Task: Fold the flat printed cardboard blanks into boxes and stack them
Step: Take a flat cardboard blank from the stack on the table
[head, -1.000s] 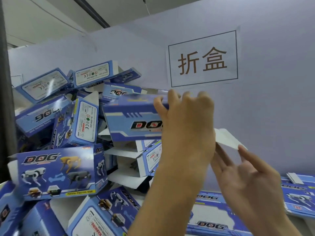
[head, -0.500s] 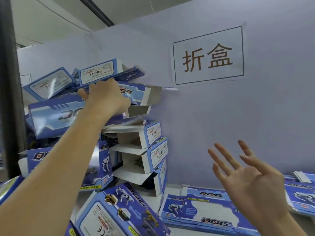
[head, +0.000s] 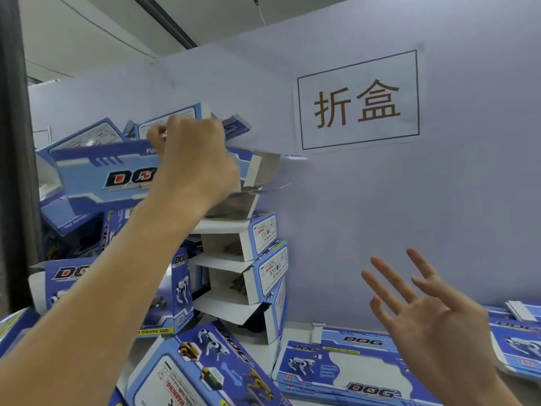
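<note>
Cardboard blanks (head: 345, 373) are being shown lying flat and unfolded at the near right of the tabletop (head: 295, 328), printed face up, directly below the right hand (head: 439, 320). That hand is being held above them with palm turned up and fingers spread, nothing in it. Of the two hands it is judged the nearer to the flat stock, so the next blank is likely to be taken by it, by reaching down and slightly left. Another printed carton (head: 205, 373) is being seen tilted at the near centre.

Farther back and to the left, the left hand (head: 193, 159) is being stretched up to the top of a heap of folded boxes (head: 243, 259), where a finished box (head: 99, 174) is being gripped along its upper edge, fingers curled over it. Its long axis is running left to right, nearly level, with one open end turned towards the partition wall (head: 380, 215). Whether the box is already resting on the heap cannot be told, since its underside is being covered by the forearm. The fingertips are being hidden behind the box edge.

The heap is being cut off at the left by a dark upright post (head: 14, 171), and its lower boxes are being blocked by the arm. A paper sign (head: 358, 101) with two characters is being displayed on the wall behind.
</note>
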The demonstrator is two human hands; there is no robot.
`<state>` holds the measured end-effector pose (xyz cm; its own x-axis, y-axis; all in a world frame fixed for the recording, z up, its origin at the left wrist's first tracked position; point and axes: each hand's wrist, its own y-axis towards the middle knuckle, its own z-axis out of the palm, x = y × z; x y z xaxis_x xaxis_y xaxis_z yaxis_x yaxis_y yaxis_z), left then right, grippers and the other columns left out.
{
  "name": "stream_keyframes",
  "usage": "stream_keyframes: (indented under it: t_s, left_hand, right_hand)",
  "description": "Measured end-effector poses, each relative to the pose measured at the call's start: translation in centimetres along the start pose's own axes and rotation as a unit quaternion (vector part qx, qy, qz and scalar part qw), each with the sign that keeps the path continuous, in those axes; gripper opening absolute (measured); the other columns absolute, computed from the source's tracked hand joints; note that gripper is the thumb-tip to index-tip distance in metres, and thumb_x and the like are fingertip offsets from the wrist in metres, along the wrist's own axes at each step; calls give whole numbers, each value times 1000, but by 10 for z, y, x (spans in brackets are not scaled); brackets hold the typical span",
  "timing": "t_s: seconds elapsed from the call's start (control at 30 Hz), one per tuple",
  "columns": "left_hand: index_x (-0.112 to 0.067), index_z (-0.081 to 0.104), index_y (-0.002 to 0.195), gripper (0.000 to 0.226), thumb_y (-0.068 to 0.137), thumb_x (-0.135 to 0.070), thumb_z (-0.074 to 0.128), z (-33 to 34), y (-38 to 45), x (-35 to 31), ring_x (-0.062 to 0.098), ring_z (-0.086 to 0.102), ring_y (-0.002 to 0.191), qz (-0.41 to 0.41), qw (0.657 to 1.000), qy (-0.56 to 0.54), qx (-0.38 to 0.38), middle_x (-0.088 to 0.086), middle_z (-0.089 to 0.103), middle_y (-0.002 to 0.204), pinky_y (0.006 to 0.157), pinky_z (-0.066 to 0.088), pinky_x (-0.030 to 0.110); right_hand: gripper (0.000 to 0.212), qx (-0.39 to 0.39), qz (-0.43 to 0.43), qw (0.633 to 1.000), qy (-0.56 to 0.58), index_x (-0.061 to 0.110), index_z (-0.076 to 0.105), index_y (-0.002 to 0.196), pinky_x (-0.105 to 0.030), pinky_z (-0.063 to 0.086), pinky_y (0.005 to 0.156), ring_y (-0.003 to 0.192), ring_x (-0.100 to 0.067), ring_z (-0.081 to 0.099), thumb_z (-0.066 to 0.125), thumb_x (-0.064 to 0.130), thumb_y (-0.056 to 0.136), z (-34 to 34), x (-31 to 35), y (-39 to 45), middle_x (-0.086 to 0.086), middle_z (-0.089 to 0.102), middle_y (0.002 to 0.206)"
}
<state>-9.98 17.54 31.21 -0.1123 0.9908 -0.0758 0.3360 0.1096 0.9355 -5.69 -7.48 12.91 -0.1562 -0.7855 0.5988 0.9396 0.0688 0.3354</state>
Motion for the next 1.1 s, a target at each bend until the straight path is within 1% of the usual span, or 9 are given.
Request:
stream_keyframes:
  t_s: [0.2, 0.33, 0.43, 0.5, 0.57, 0.67, 0.83, 0.97, 1.1]
  left_hand:
    - [-7, 63, 113, 22, 95, -15, 53, -15, 12, -57, 32, 48, 108, 262, 952, -60, -146, 11, 66, 102, 83, 18, 36]
    - [-5, 60, 122, 30, 92, -6, 63, 8, 62, -72, 36, 54, 116, 416, 891, 65, -171, 16, 63, 118, 93, 39, 52]
    - [-23, 18, 158, 75, 97, -37, 59, 29, 129, -24, 34, 7, 152, 237, 967, 89, 8, 3, 12, 166, 118, 9, 56]
    - [-27, -3, 159, 102, 89, -45, 69, 45, 148, 14, 34, -13, 152, 103, 985, 50, 132, 1, -12, 167, 117, -2, 61]
    - [-26, 14, 158, 88, 91, -43, 68, 69, 136, 30, 29, 2, 153, 103, 977, 48, 180, 5, 3, 167, 118, 4, 60]
    - [-20, 48, 138, 42, 96, -26, 56, 100, 84, 11, 24, 36, 138, 140, 980, -7, 142, 6, 42, 148, 110, 23, 47]
    - [-12, 60, 115, 29, 87, -12, 52, 109, 1, -55, 32, 53, 107, 192, 975, -93, 64, 11, 59, 114, 84, 42, 38]
    - [-17, 61, 110, 21, 91, -20, 52, 108, -42, -104, 32, 58, 102, 193, 926, -174, 274, 12, 63, 109, 80, 45, 35]
    - [-13, 52, 138, 42, 99, -27, 54, 131, -90, -138, 34, 52, 126, 201, 798, -171, 542, 14, 53, 142, 105, 44, 43]
  right_hand:
    - [46, -24, 23, 999, -16, 35, 58, 131, -45, 45, 80, 104, -36, 70, 39, 15, 95, 0, -2, 2, -12, 72, 117]
    - [45, -47, 39, 998, -16, 34, 59, 130, -44, 44, 76, 110, -38, 65, 37, 16, 96, 1, -3, 2, -12, 72, 117]
    - [44, -56, 47, 997, -19, 35, 60, 129, -44, 43, 75, 109, -38, 64, 37, 15, 96, 2, -3, 0, -11, 73, 116]
    - [45, -59, 51, 997, -16, 35, 61, 127, -43, 43, 74, 106, -39, 64, 38, 13, 94, 4, -2, 1, -12, 73, 114]
    - [46, -57, 54, 997, -23, 34, 61, 127, -43, 44, 74, 105, -40, 64, 38, 12, 94, 3, 0, 2, -13, 74, 113]
    - [45, -64, 56, 995, -48, 30, 63, 126, -42, 42, 75, 103, -39, 64, 37, 11, 94, 2, 0, 3, -14, 74, 109]
    - [38, -83, 81, 989, -96, 25, 65, 118, -41, 41, 78, 98, -35, 61, 36, 11, 98, -1, 2, 5, -15, 69, 110]
    - [32, -113, 86, 971, -194, 20, 67, 105, -44, 37, 90, 92, -31, 63, 39, 6, 101, -7, 1, 10, -15, 69, 100]
    - [33, -139, -20, 897, -419, 12, 72, 92, -39, 42, 81, 92, -35, 66, 48, -11, 93, -36, -11, 14, -19, 73, 94]
